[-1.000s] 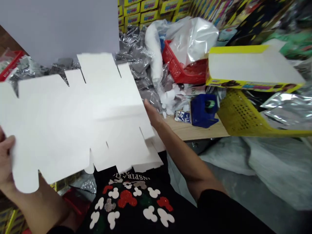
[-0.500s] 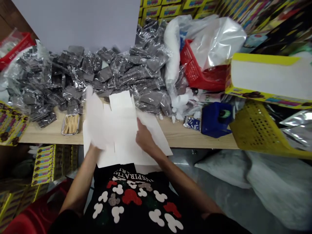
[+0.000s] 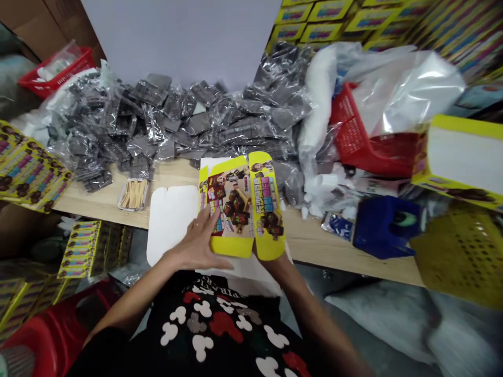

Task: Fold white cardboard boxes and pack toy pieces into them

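Observation:
A yellow printed carton (image 3: 236,209), partly folded, stands over white cardboard sheets (image 3: 172,220) at the table's front edge. My left hand (image 3: 198,243) lies against the carton's left side, its fingers and thumb spread apart. Behind the carton's right panel is my right hand (image 3: 275,262); its fingers are hidden by the yellow cardboard. To the left sits a small tray of wooden sticks (image 3: 133,195).
Dark packets in clear plastic (image 3: 188,118) are heaped along the back. On the right are a red basket (image 3: 348,123), a blue container (image 3: 383,228) and an open yellow box (image 3: 463,152). A red stool (image 3: 66,314) stands lower left.
The white sheets' top piece now shows its printed yellow side with panels folded up. My left hand has moved right onto it, and my right hand went behind the panel. The view has shifted left.

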Available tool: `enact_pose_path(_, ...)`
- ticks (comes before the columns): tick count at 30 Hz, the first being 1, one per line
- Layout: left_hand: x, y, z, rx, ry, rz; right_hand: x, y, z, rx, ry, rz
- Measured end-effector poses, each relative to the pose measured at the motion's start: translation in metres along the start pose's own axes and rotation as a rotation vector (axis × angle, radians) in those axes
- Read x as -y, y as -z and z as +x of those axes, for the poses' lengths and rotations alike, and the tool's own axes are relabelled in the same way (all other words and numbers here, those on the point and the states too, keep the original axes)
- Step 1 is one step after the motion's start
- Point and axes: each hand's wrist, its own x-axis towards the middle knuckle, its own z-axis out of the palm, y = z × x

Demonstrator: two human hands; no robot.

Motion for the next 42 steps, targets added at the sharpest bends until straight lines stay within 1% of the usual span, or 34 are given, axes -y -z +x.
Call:
enact_pose_path(1,0.003,-0.005,-0.008,0.014,0.023,0.023,-0.001,0.006,0.000,0.006,-0.012,0.041)
enact_pose_path(2,0.007,-0.010,-0.013,-0.023,0.047,0.028,0.000,0.011,0.000,0.037,-0.017,0.075)
enact_pose_path(4,0.018,-0.018,-0.014,-0.166,0.057,-0.010,0.008,0.020,0.003,0.171,0.016,0.072)
enact_pose_path(5,0.023,-0.019,-0.011,-0.242,0.031,-0.048,0.015,0.023,0.004,0.251,0.043,0.012)
enact_pose_path(6,0.027,-0.018,-0.007,-0.309,-0.007,-0.090,0.023,0.026,0.006,0.321,0.063,-0.076)
enact_pose_path(8,0.030,-0.011,0.000,-0.421,-0.048,-0.175,0.039,0.030,0.010,0.403,0.054,-0.261)
enact_pose_path(9,0.029,-0.005,0.002,-0.468,-0.034,-0.210,0.046,0.031,0.013,0.423,0.032,-0.319)
enact_pose_path(10,0.026,0.001,0.001,-0.489,-0.005,-0.232,0.052,0.031,0.015,0.433,0.009,-0.342)
enact_pose_path(11,0.024,0.009,-0.002,-0.478,0.019,-0.238,0.055,0.031,0.018,0.432,-0.005,-0.331)
enact_pose_path(12,0.022,0.017,-0.008,-0.440,0.026,-0.228,0.055,0.030,0.020,0.416,-0.009,-0.294)
enact_pose_path(14,0.023,0.033,-0.028,-0.348,-0.003,-0.167,0.050,0.029,0.022,0.321,0.001,-0.190)
enact_pose_path(15,0.027,0.041,-0.042,-0.343,-0.002,-0.120,0.045,0.028,0.021,0.252,0.007,-0.141)
enact_pose_path(16,0.033,0.047,-0.056,-0.394,0.040,-0.058,0.039,0.028,0.020,0.186,0.008,-0.098)
enact_pose_path(17,0.040,0.051,-0.070,-0.490,0.133,0.017,0.033,0.027,0.018,0.130,0.001,-0.059)
enact_pose_path(18,0.048,0.053,-0.082,-0.589,0.270,0.090,0.027,0.027,0.016,0.086,-0.016,-0.028)
enact_pose_path(19,0.055,0.052,-0.092,-0.650,0.423,0.132,0.022,0.027,0.015,0.056,-0.040,-0.003)
enact_pose_path(20,0.062,0.050,-0.099,-0.671,0.561,0.129,0.017,0.026,0.013,0.040,-0.066,0.019)
enact_pose_path(21,0.067,0.047,-0.102,-0.667,0.653,0.082,0.013,0.025,0.013,0.030,-0.090,0.039)
enact_pose_path(22,0.071,0.044,-0.102,-0.653,0.687,0.017,0.010,0.024,0.013,0.023,-0.108,0.060)
enact_pose_path(24,0.073,0.041,-0.091,-0.674,0.644,-0.051,0.007,0.022,0.014,0.007,-0.128,0.110)
enact_pose_path(26,0.069,0.044,-0.075,-0.727,0.596,0.055,0.006,0.020,0.017,0.001,-0.144,0.160)
enact_pose_path(28,0.061,0.051,-0.059,-0.712,0.552,0.214,0.006,0.020,0.019,-0.004,-0.158,0.205)
enact_pose_path(30,0.051,0.056,-0.047,-0.654,0.409,0.264,0.007,0.021,0.020,-0.015,-0.177,0.285)
enact_pose_path(31,0.047,0.056,-0.042,-0.603,0.313,0.216,0.007,0.022,0.020,-0.024,-0.190,0.349)
enact_pose_path(33,0.042,0.053,-0.035,-0.479,0.154,0.018,0.008,0.026,0.020,-0.031,-0.219,0.509)
enact_pose_path(34,0.040,0.050,-0.031,-0.425,0.110,-0.083,0.010,0.030,0.019,-0.021,-0.231,0.585)
enact_pose_path(36,0.040,0.047,-0.023,-0.347,0.082,-0.219,0.013,0.041,0.018,0.043,-0.244,0.676)
enact_pose_path(38,0.041,0.048,-0.013,-0.272,0.042,-0.306,0.018,0.056,0.018,0.160,-0.227,0.679)
enact_pose_path(40,0.039,0.054,-0.003,-0.172,-0.047,-0.427,0.021,0.072,0.020,0.264,-0.178,0.634)
enact_pose_path(41,0.037,0.058,0.002,-0.120,-0.100,-0.495,0.022,0.078,0.021,0.284,-0.156,0.606)
enact_pose_path(42,0.035,0.062,0.006,-0.084,-0.147,-0.558,0.022,0.082,0.023,0.273,-0.142,0.574)
